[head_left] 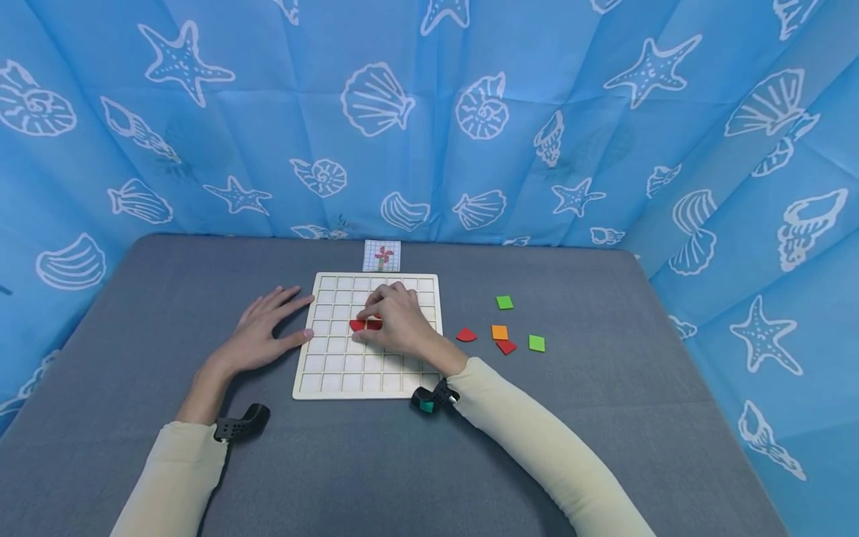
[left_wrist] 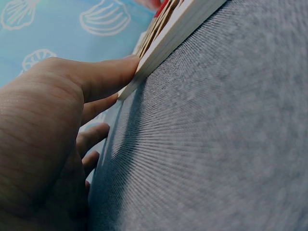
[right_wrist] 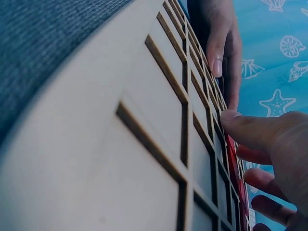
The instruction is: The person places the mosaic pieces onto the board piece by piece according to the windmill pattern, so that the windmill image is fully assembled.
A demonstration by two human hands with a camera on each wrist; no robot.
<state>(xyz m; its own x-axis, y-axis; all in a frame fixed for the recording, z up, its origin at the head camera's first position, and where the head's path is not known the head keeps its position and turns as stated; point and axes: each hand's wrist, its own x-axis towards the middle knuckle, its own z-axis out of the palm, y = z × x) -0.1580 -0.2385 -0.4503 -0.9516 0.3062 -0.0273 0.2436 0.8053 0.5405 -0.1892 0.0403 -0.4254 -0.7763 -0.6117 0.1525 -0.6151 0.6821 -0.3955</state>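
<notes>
A white grid board (head_left: 332, 382) with raised wooden lines lies on the table. My left hand (head_left: 258, 335) has its fingers spread, with thumb and index fingertips at the board's left edge; the left wrist view shows the thumb (left_wrist: 113, 74) against that edge. Over the middle of the board, my right hand (head_left: 400, 322) pinches a red fan-shaped piece (head_left: 356, 326) between thumb and fingers, low at the grid. Beside it is another red piece (head_left: 374, 324), partly covered by the hand. Red also shows past the right thumb (right_wrist: 248, 130) in the right wrist view.
A card (head_left: 369, 263) with a red pinwheel pattern lies behind the board. To the right are two green squares (head_left: 505, 302), an orange square (head_left: 499, 333), a red fan-shaped piece (head_left: 466, 335) and another red piece (head_left: 506, 347). A blue shell-print curtain (head_left: 429, 149) hangs behind the table.
</notes>
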